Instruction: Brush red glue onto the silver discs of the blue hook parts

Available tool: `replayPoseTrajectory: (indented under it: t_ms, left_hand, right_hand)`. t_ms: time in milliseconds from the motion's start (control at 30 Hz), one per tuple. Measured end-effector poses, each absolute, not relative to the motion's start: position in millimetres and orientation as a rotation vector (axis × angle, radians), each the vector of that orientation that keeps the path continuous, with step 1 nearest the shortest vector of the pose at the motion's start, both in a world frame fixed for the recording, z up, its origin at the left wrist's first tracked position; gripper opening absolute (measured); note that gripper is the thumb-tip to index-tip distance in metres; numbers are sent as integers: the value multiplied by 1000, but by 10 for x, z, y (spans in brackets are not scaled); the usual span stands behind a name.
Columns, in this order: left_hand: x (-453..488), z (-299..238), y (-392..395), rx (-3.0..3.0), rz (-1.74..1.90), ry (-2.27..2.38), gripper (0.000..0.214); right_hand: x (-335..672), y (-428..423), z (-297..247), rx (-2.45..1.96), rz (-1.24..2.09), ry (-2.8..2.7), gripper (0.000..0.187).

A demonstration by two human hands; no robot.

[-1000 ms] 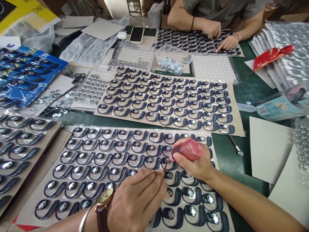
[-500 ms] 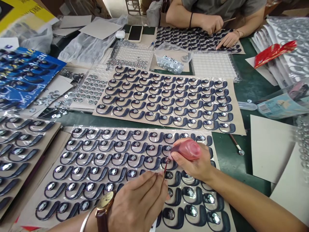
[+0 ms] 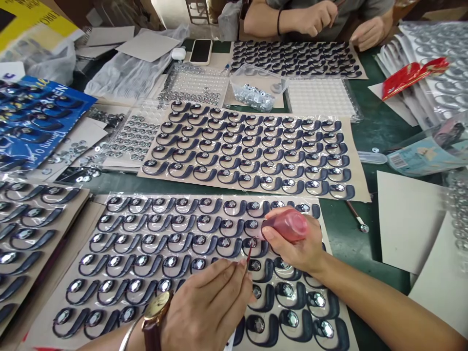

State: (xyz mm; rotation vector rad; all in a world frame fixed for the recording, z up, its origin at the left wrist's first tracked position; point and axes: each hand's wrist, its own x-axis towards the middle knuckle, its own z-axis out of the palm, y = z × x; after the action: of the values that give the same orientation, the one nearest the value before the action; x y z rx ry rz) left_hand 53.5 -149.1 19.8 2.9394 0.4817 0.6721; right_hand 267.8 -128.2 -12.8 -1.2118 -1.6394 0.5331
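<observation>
My right hand (image 3: 298,246) is wrapped round a small pink squeeze bottle (image 3: 287,225), its nozzle pointing left toward a dark hook-shaped piece with a shiny round stud (image 3: 251,242). My left hand (image 3: 210,304), with a wristwatch, pinches a thin red stick (image 3: 249,255) whose tip is at that same piece. Both hands hover over a cardboard sheet (image 3: 47,312) covered with rows of such pieces under clear film.
A second filled sheet (image 3: 360,183) lies beyond, a third (image 3: 361,73) in front of another person's hands (image 3: 314,19). A clear tub of studs (image 3: 256,87), stud trays (image 3: 193,83), a phone (image 3: 201,50), a tool (image 3: 356,219) and blank cards (image 3: 405,224) surround them.
My hands have hardly moved; the stick tip stays at the same piece. The other person's hands have lifted off their sheet and drawn back toward their body.
</observation>
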Motion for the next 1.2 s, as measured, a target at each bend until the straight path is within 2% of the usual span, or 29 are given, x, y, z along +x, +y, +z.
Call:
replayPoseTrajectory:
  t_ms: [567, 1200]
  left_hand:
    - [477, 177, -1464, 2851, 571, 530, 24]
    - [511, 255, -1342, 2619, 675, 599, 24]
  right_hand:
    - [2678, -1275, -125, -1348, 631, -1641, 15]
    - [2692, -1287, -103, -1396, 714, -1676, 21]
